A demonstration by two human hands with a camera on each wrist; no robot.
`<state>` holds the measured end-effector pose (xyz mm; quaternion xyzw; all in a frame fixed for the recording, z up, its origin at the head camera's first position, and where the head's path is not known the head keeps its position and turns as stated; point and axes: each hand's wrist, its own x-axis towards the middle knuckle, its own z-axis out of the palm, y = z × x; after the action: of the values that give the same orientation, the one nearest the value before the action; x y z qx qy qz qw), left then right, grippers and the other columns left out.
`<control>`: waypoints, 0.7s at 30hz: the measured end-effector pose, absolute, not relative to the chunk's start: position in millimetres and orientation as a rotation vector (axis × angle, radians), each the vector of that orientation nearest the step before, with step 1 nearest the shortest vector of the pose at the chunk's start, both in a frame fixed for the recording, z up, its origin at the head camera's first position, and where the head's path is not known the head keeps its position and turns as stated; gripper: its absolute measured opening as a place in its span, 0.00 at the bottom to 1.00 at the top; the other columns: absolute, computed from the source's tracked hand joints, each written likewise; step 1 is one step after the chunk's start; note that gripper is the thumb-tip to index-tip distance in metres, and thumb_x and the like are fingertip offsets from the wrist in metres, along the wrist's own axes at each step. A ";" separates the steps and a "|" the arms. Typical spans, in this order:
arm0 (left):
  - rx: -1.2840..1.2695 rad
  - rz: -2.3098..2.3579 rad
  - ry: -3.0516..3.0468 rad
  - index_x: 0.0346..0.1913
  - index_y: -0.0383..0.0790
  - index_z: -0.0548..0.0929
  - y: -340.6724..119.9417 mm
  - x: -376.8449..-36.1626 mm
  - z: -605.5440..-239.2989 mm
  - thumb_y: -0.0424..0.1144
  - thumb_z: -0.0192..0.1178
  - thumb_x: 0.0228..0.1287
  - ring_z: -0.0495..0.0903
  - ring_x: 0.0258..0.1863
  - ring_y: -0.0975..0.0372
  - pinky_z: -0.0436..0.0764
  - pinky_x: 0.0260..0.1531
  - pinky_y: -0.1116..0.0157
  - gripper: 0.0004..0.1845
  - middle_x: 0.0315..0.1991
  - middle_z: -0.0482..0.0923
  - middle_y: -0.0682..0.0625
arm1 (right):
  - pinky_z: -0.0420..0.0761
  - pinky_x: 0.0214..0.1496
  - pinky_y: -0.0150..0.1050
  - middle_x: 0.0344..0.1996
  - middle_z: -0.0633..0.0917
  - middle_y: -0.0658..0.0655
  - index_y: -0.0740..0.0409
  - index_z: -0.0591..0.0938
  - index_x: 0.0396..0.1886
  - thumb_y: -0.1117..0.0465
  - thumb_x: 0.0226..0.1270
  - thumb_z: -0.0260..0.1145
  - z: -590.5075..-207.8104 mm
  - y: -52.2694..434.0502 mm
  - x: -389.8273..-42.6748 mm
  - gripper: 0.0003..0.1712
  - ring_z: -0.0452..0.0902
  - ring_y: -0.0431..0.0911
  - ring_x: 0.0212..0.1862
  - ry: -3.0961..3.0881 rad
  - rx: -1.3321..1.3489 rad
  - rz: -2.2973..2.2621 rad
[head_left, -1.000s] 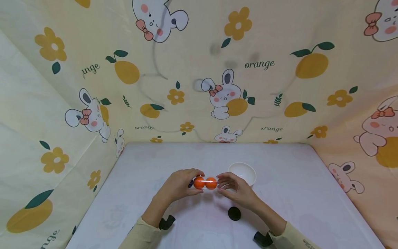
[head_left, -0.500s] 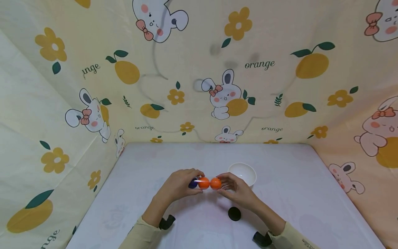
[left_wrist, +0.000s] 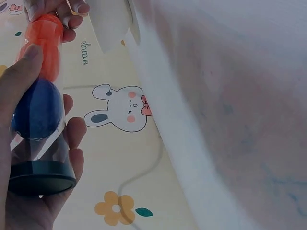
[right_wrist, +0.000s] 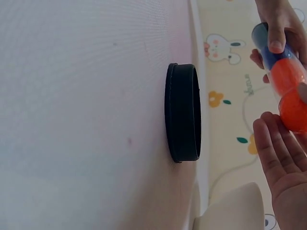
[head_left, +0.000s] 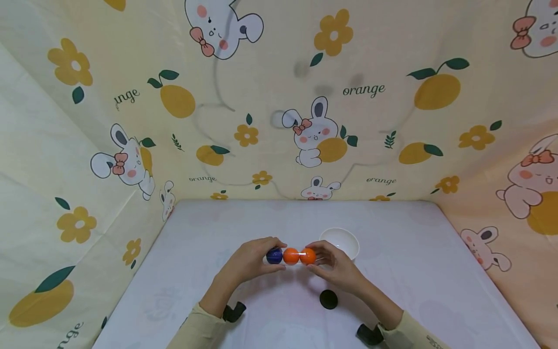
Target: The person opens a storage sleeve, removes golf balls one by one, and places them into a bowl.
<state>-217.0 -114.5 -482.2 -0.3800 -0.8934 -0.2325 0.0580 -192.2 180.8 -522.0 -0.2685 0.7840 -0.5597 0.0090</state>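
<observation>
My left hand [head_left: 255, 257] grips a clear tube [left_wrist: 60, 143], its thumb along one side and its fingers round the other. A black cap [left_wrist: 41, 177] closes the tube's end near that palm. Inside lie a dark blue ball [head_left: 274, 256] and an orange ball [head_left: 291, 256], in a row with a second orange ball [head_left: 307, 256] at the far end. There my right hand [head_left: 333, 266] holds the tube end between thumb and fingers, the other fingers stretched out beneath the ball in the right wrist view.
A loose black cap [head_left: 329, 299] lies on the white table [head_left: 209, 218], below my right hand. Behind that hand stands a white bowl [head_left: 340, 237], partly covered by it. A patterned cloth [head_left: 261, 97] with rabbits and oranges rises at the back and sides.
The balls have slid rightward along the tube toward my right hand. The blue ball, mostly covered by my left hand before, now shows fully. Both hands have barely moved.
</observation>
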 end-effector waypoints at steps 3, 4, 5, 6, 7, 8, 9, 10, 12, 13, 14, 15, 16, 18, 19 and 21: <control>-1.155 -0.730 -2.699 0.61 0.47 0.84 -115.3 -217.8 -483.5 0.51 0.81 0.62 0.86 0.46 0.66 0.87 0.52 0.62 0.28 0.52 0.88 0.55 | 0.85 0.60 0.40 0.59 0.86 0.54 0.52 0.79 0.66 0.60 0.72 0.77 -522.2 181.0 -193.1 0.26 0.85 0.47 0.54 2.452 -0.835 -1.747; -1.155 -0.734 -2.696 0.61 0.47 0.84 -115.6 -218.1 -483.7 0.51 0.80 0.62 0.86 0.46 0.66 0.87 0.52 0.62 0.28 0.52 0.88 0.55 | 0.85 0.60 0.39 0.59 0.86 0.54 0.52 0.79 0.66 0.60 0.72 0.77 -522.1 180.9 -193.3 0.26 0.85 0.47 0.54 2.453 -0.831 -1.747; -1.155 -0.738 -2.696 0.62 0.47 0.84 -115.7 -218.2 -483.8 0.51 0.80 0.62 0.85 0.46 0.66 0.87 0.52 0.62 0.28 0.52 0.88 0.55 | 0.85 0.60 0.39 0.59 0.86 0.53 0.51 0.79 0.66 0.59 0.72 0.77 -521.6 180.8 -193.5 0.26 0.85 0.47 0.54 2.455 -0.822 -1.744; -1.156 -0.740 -2.694 0.62 0.46 0.84 -115.9 -218.3 -483.9 0.51 0.80 0.62 0.85 0.46 0.66 0.87 0.52 0.62 0.28 0.52 0.88 0.55 | 0.85 0.60 0.38 0.59 0.86 0.52 0.51 0.79 0.67 0.59 0.72 0.77 -521.3 180.9 -193.6 0.26 0.85 0.47 0.54 2.458 -0.818 -1.742; -1.157 -0.741 -2.693 0.62 0.46 0.84 -116.0 -218.3 -483.8 0.51 0.80 0.62 0.85 0.46 0.66 0.87 0.52 0.62 0.28 0.52 0.88 0.55 | 0.85 0.60 0.38 0.59 0.86 0.52 0.51 0.79 0.67 0.59 0.72 0.77 -520.9 181.0 -193.6 0.26 0.85 0.47 0.54 2.463 -0.812 -1.738; -1.156 -0.741 -2.695 0.62 0.46 0.84 -116.3 -218.3 -483.5 0.51 0.80 0.62 0.85 0.46 0.67 0.87 0.52 0.62 0.28 0.52 0.88 0.55 | 0.85 0.60 0.39 0.59 0.86 0.52 0.52 0.79 0.67 0.59 0.72 0.77 -520.5 181.1 -193.6 0.27 0.85 0.47 0.54 2.469 -0.806 -1.735; -1.154 -0.743 -2.697 0.61 0.47 0.84 -116.5 -218.2 -483.3 0.51 0.80 0.62 0.85 0.46 0.66 0.87 0.52 0.62 0.28 0.52 0.88 0.55 | 0.85 0.60 0.39 0.59 0.86 0.52 0.52 0.79 0.67 0.60 0.72 0.77 -520.1 181.4 -193.5 0.27 0.85 0.47 0.54 2.472 -0.799 -1.734; -1.154 -0.747 -2.698 0.62 0.47 0.84 -116.9 -218.0 -482.9 0.52 0.80 0.63 0.85 0.46 0.66 0.87 0.52 0.62 0.28 0.52 0.88 0.55 | 0.85 0.60 0.39 0.59 0.86 0.51 0.52 0.79 0.67 0.60 0.72 0.77 -519.6 181.5 -193.3 0.27 0.85 0.47 0.54 2.475 -0.786 -1.734; -1.148 -0.745 -2.704 0.62 0.47 0.84 -117.4 -217.7 -482.7 0.52 0.79 0.63 0.85 0.46 0.66 0.87 0.52 0.62 0.28 0.52 0.88 0.55 | 0.85 0.60 0.40 0.58 0.86 0.51 0.53 0.79 0.67 0.61 0.71 0.77 -518.5 181.9 -192.8 0.27 0.85 0.47 0.54 2.488 -0.761 -1.727; -1.145 -0.746 -2.707 0.62 0.47 0.84 -117.6 -217.5 -482.6 0.52 0.79 0.63 0.85 0.46 0.66 0.87 0.52 0.62 0.28 0.53 0.88 0.55 | 0.85 0.60 0.39 0.58 0.86 0.50 0.53 0.79 0.67 0.62 0.71 0.78 -517.9 182.1 -192.5 0.28 0.84 0.46 0.55 2.496 -0.748 -1.723; -1.140 -0.746 -2.712 0.62 0.47 0.84 -117.9 -217.7 -482.9 0.52 0.79 0.63 0.85 0.46 0.66 0.87 0.52 0.62 0.28 0.53 0.88 0.55 | 0.85 0.60 0.39 0.57 0.86 0.50 0.52 0.79 0.67 0.62 0.71 0.78 -517.8 182.5 -192.4 0.28 0.84 0.46 0.55 2.503 -0.740 -1.719; -1.136 -0.751 -2.716 0.62 0.46 0.84 -118.0 -217.5 -482.8 0.52 0.80 0.63 0.85 0.46 0.66 0.87 0.52 0.62 0.28 0.53 0.88 0.55 | 0.85 0.60 0.39 0.57 0.86 0.50 0.51 0.79 0.67 0.62 0.71 0.78 -518.0 183.0 -192.5 0.28 0.84 0.46 0.55 2.513 -0.737 -1.714; -1.134 -0.752 -2.719 0.62 0.46 0.84 -118.2 -217.3 -482.9 0.52 0.80 0.63 0.85 0.46 0.66 0.87 0.53 0.62 0.29 0.53 0.88 0.55 | 0.85 0.60 0.39 0.57 0.86 0.50 0.51 0.79 0.67 0.62 0.70 0.78 -517.9 183.6 -192.5 0.28 0.84 0.46 0.54 2.522 -0.736 -1.710; -1.127 -0.754 -2.725 0.62 0.46 0.84 -118.2 -217.1 -483.1 0.51 0.80 0.62 0.85 0.46 0.65 0.87 0.53 0.61 0.29 0.53 0.88 0.55 | 0.85 0.60 0.39 0.57 0.86 0.50 0.50 0.79 0.66 0.62 0.70 0.78 -517.3 185.4 -192.7 0.28 0.84 0.46 0.54 2.535 -0.746 -1.708; -1.126 -0.755 -2.725 0.62 0.45 0.84 -118.1 -216.8 -483.1 0.51 0.80 0.62 0.85 0.46 0.65 0.87 0.53 0.61 0.29 0.53 0.88 0.55 | 0.86 0.60 0.40 0.57 0.86 0.50 0.50 0.79 0.66 0.62 0.70 0.78 -516.9 186.5 -192.8 0.27 0.85 0.46 0.54 2.541 -0.751 -1.709; -1.120 -0.756 -2.727 0.62 0.45 0.84 -118.1 -216.1 -482.5 0.51 0.81 0.62 0.85 0.46 0.65 0.87 0.53 0.61 0.29 0.53 0.88 0.55 | 0.86 0.59 0.42 0.58 0.86 0.50 0.49 0.80 0.65 0.63 0.70 0.78 -515.4 189.3 -193.2 0.27 0.85 0.46 0.53 2.549 -0.755 -1.715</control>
<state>-216.1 -118.1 -482.5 -0.3674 -0.8950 -0.2481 0.0491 -193.2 189.3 -515.4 -0.2388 0.8057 -0.5420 -0.0109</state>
